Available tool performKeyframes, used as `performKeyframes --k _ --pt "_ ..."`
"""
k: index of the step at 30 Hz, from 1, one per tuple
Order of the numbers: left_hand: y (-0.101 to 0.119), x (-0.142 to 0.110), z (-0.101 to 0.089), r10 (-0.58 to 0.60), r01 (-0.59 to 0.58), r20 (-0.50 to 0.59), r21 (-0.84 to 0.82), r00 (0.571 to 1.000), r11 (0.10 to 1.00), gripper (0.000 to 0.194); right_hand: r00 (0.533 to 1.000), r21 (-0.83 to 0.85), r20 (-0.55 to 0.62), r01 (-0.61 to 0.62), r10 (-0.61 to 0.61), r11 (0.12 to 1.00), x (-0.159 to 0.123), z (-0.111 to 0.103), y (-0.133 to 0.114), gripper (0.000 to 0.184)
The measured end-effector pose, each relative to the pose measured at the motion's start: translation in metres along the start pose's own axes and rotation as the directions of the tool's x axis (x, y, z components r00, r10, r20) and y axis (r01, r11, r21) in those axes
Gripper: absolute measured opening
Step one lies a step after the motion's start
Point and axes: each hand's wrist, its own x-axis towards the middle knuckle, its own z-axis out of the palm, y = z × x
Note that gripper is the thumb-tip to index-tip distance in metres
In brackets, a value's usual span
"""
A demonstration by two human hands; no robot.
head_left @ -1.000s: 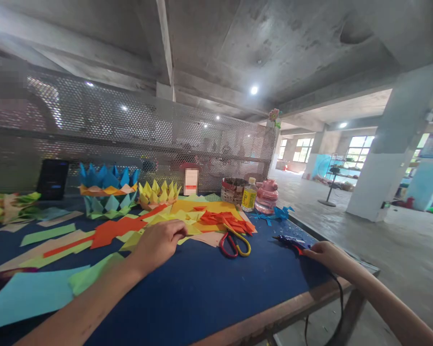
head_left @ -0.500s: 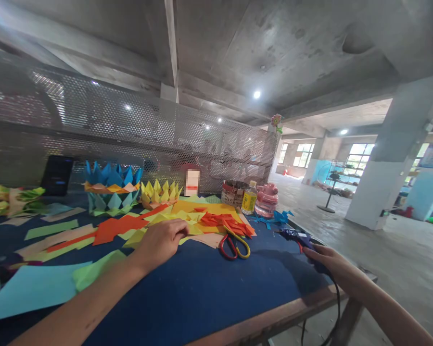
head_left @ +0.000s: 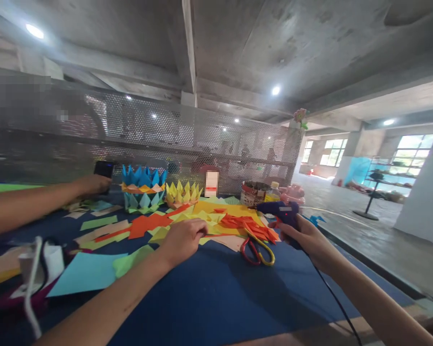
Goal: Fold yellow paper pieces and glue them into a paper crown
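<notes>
My right hand (head_left: 306, 235) is wrapped round the handle of a dark blue glue gun (head_left: 279, 211), lifted over the table with its nozzle pointing left and a black cord trailing below. My left hand (head_left: 187, 238) rests at the near edge of the paper pile, fingers curled shut; what they hold, if anything, is hidden. Just past it lie yellow folded paper pieces (head_left: 198, 217). Between my hands are scissors (head_left: 257, 252) with one red and one yellow handle loop, their blades under orange-red paper pieces (head_left: 248, 225).
Folded-paper rings, one blue and orange (head_left: 143, 190), one yellow (head_left: 183, 193), stand at the back beside a woven basket (head_left: 252, 194) and bottle (head_left: 273, 193). Another person's arm (head_left: 54, 197) reaches in from the left to a dark phone (head_left: 104, 170). Light blue paper (head_left: 88, 273) lies left.
My right hand has raised the glue gun and brought it left, toward the paper pile. The view has turned left. Another person's arm has come in at the phone. My left hand stays closed.
</notes>
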Motion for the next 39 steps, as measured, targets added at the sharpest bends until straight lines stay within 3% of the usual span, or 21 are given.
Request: performKeyframes --k 3,7,11,15,18,22,27,35,39 --pt "-0.004 0.001 0.0 -0.012 0.012 -0.012 0.016 1.0 1.0 0.019 0.994 -0.052 0.093 0.056 -0.051 0.997 0.022 0.03 -0.007 0.045" --pt "-0.01 0.002 0.0 -0.024 0.025 -0.028 0.033 0.999 0.999 0.022 0.956 -0.037 0.194 0.233 -0.222 0.972 0.036 0.063 -0.011 0.038" --pt "-0.014 0.003 -0.001 -0.027 0.029 -0.025 0.05 0.999 0.998 0.023 0.941 -0.161 0.246 0.278 -0.234 0.947 0.036 0.079 0.003 0.035" --pt "-0.014 0.003 0.0 -0.019 0.02 -0.018 0.085 1.0 0.996 0.022 0.917 -0.211 0.314 0.319 -0.245 0.924 0.032 0.08 0.023 0.037" --pt "-0.013 0.003 0.001 -0.026 0.029 -0.023 0.095 0.999 0.995 0.02 0.928 -0.262 0.305 0.297 -0.213 0.918 0.029 0.079 0.031 0.037" --pt "-0.012 0.002 0.001 -0.032 0.033 -0.012 0.099 0.999 0.995 0.021 0.94 -0.43 0.278 0.304 -0.195 0.85 0.026 0.08 0.033 0.038" --pt "-0.011 0.001 0.001 -0.036 0.035 0.005 0.12 0.999 0.992 0.021 0.926 -0.483 0.306 0.351 -0.221 0.802 0.022 0.081 0.028 0.034" --pt "-0.014 0.0 0.001 0.129 -0.125 0.005 0.302 0.992 0.945 0.024 0.928 -0.54 0.31 0.352 -0.208 0.764 0.023 0.082 0.032 0.036" --pt "-0.012 -0.001 0.0 0.178 -0.165 0.001 0.369 0.984 0.915 0.027 0.909 -0.517 0.326 0.4 -0.258 0.756 0.022 0.082 0.036 0.036"
